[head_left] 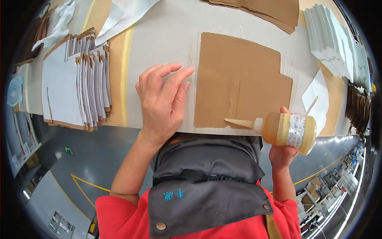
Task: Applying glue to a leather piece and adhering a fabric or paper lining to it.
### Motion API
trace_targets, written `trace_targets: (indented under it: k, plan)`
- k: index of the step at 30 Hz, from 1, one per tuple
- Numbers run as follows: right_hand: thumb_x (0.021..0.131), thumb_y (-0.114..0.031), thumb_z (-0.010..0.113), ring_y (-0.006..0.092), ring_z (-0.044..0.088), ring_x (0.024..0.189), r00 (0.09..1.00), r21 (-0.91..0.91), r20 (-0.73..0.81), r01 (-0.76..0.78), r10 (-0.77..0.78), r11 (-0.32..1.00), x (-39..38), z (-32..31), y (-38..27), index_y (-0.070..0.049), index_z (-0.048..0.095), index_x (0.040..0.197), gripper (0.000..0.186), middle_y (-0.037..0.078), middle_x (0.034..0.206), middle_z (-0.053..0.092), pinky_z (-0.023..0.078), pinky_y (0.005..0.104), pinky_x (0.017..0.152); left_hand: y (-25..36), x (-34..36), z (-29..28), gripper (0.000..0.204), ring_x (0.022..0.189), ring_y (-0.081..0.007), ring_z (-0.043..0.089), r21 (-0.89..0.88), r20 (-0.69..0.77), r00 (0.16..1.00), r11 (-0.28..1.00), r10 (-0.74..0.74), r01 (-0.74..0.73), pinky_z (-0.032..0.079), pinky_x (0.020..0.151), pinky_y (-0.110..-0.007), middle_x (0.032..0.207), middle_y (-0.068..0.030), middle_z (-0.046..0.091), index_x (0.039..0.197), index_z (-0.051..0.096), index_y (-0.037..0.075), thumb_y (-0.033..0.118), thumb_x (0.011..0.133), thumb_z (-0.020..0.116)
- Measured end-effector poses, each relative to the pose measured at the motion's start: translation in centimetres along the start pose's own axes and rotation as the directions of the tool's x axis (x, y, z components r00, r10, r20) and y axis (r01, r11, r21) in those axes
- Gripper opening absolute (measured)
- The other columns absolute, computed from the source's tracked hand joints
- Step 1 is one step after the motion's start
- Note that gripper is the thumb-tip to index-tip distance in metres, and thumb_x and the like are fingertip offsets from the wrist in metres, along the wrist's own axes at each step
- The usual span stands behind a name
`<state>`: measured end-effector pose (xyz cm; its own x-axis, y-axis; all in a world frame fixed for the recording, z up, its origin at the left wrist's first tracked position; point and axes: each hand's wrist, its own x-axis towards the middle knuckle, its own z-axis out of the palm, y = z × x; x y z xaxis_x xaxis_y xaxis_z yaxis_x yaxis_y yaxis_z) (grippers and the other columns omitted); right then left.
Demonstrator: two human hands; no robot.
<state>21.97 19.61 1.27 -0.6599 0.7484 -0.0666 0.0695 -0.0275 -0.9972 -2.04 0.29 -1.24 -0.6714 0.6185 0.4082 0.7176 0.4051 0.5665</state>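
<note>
Currently, the right hand [283, 153] is wrapped around a squeeze bottle [273, 129] of yellowish liquid, tipped on its side at the near edge of the desk [163, 44]. Its long nozzle [238, 122] points left over the brown sheet [254, 75], close to that sheet's near edge; whether the tip touches it I cannot tell. The brown sheet lies flat by the desk's near edge, a notch cut into its right side and a narrow strip-like mark running down its middle. The left hand [162, 101] holds nothing, its fingers loosely bent and slightly parted from the thumb, just left of the sheet. Toward the desk's left end stands a fanned stack of white-faced pieces [61, 87]; brown sheets [270, 12] are piled at the far edge, and white folded pieces [328, 40] near the far right corner.
</note>
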Motion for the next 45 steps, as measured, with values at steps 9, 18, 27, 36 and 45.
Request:
trace_targets:
  k: [9, 18, 27, 36, 45]
  plan:
    - [0.072, -0.068, 0.078, 0.0325, 0.049, 0.133, 0.999, 0.053, 0.035, 0.019, -0.021, 0.998, -0.7, 2.2, 0.4, -0.006, 0.038, 0.141, 0.102, 0.019, 0.139, 0.052, 0.043, 0.0546, 0.110, 0.0, 0.0, 0.2, 0.027, 0.111, -0.0235, 0.053, -0.008, -0.027, 1.000, 1.000, 0.011, -0.011, 0.036, 0.091, -0.037, 0.116, -0.0028, 0.062, 0.114, 0.072, 0.013, 0.009, 0.088, 0.069]
    - [0.088, -0.069, 0.057, 0.0301, 0.054, 0.129, 0.950, 0.481, 0.157, -0.313, 0.271, 0.819, 1.3, 5.8, -1.6, -0.012, 0.032, 0.152, 0.089, 0.015, 0.153, 0.042, 0.058, 0.0379, 0.092, -0.1, -0.1, -0.1, 0.027, 0.111, -0.0247, 0.053, -0.023, -0.045, 0.999, 1.000, -0.014, 0.013, 0.037, 0.093, -0.037, 0.116, -0.0036, 0.062, 0.115, 0.071, 0.013, 0.008, 0.088, 0.068]
    - [0.101, -0.046, 0.055, 0.0252, 0.062, 0.117, 0.988, 0.278, 0.102, 0.081, -0.113, 0.957, 11.3, 7.3, -0.8, -0.009, 0.046, 0.141, 0.055, 0.009, 0.135, 0.057, 0.057, 0.0476, 0.095, 0.1, 0.1, -0.4, 0.028, 0.111, -0.0284, 0.053, -0.087, -0.009, 0.995, 0.991, -0.100, 0.098, 0.042, 0.097, -0.038, 0.118, -0.0087, 0.061, 0.115, 0.071, 0.007, 0.000, 0.089, 0.065]
    - [0.100, -0.046, 0.056, 0.0276, 0.060, 0.121, 0.983, 0.194, 0.152, 0.076, -0.106, 0.978, 12.3, 6.5, 0.0, -0.007, 0.041, 0.144, 0.061, 0.016, 0.140, 0.052, 0.057, 0.0476, 0.095, -0.2, 0.2, -0.2, 0.027, 0.109, -0.0267, 0.054, -0.122, -0.033, 0.994, 0.987, -0.105, 0.100, 0.038, 0.092, -0.038, 0.115, -0.0052, 0.061, 0.114, 0.071, 0.011, 0.006, 0.088, 0.068]
    - [0.095, -0.058, 0.057, 0.0319, 0.046, 0.138, 0.971, 0.116, 0.239, -0.010, -0.018, 0.993, 7.5, 5.2, -0.2, -0.008, 0.025, 0.154, 0.084, 0.025, 0.152, 0.039, 0.052, 0.0450, 0.102, -0.2, 0.1, 0.0, 0.026, 0.108, -0.0265, 0.053, -0.109, -0.068, 0.994, 0.991, -0.080, 0.073, 0.038, 0.091, -0.038, 0.114, -0.0053, 0.061, 0.113, 0.071, 0.011, 0.005, 0.088, 0.067]
